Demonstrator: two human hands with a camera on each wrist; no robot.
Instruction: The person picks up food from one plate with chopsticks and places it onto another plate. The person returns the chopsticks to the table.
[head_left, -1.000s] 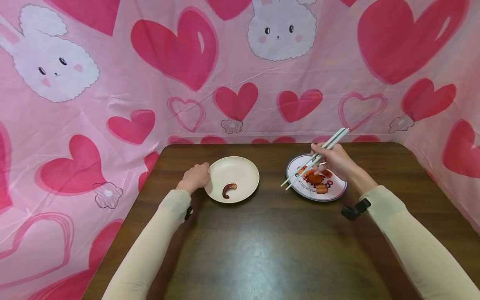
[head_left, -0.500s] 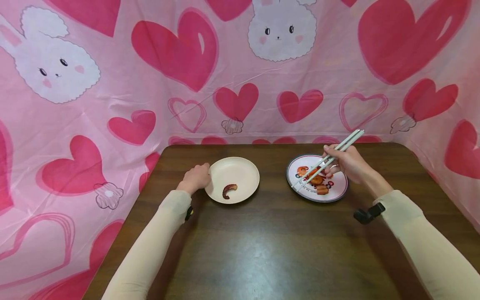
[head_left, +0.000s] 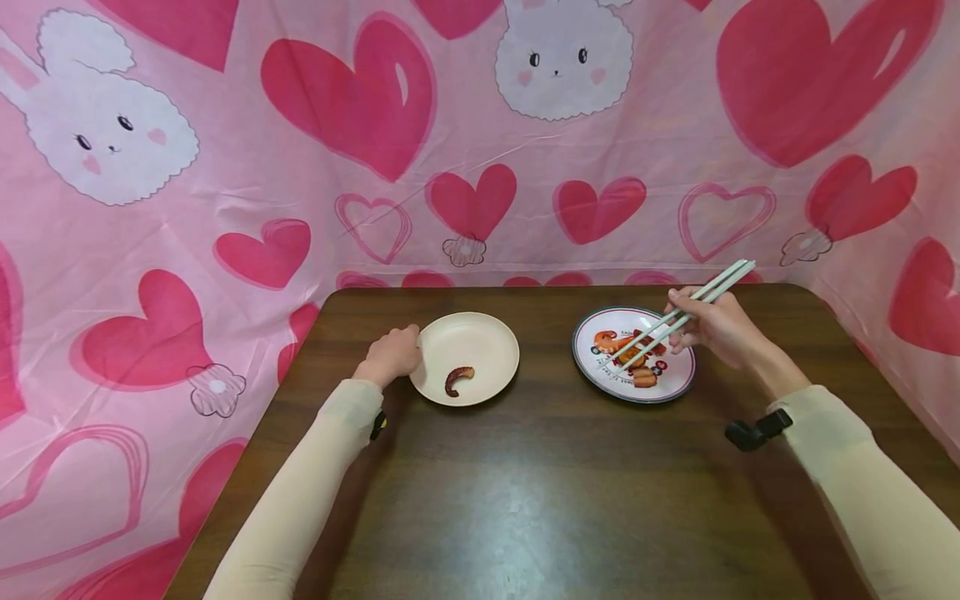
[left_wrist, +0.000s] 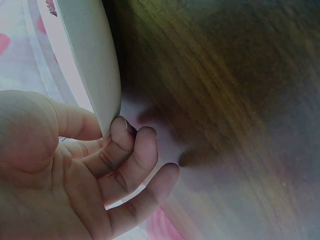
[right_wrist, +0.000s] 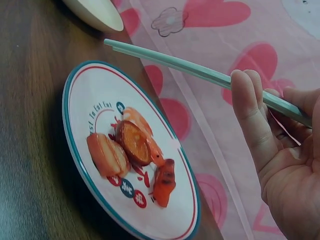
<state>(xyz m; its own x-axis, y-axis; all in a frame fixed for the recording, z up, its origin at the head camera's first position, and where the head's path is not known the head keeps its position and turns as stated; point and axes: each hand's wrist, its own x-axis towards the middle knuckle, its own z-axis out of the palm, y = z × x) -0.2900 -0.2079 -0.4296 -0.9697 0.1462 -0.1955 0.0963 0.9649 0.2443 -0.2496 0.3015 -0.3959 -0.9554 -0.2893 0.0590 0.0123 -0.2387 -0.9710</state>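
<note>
In the head view my left hand pinches the left rim of a cream plate; the left wrist view has thumb and fingertips at the plate's edge. A dark, curled octopus tentacle piece lies on that plate. My right hand holds a pair of pale green chopsticks over a white plate with a blue-green rim. Nothing is between their tips, which are close together. On this plate are a shrimp, a round brown slice, a layered pork-belly-like piece and a red-orange piece.
Both plates stand towards the far side of a dark wooden table, with a gap between them. A pink cloth printed with hearts and rabbits hangs behind the table and along its sides.
My right hand has moved to the right with the chopsticks, and their tips have gone from left of the patterned plate to above it. The left hand and cream plate stay put.
</note>
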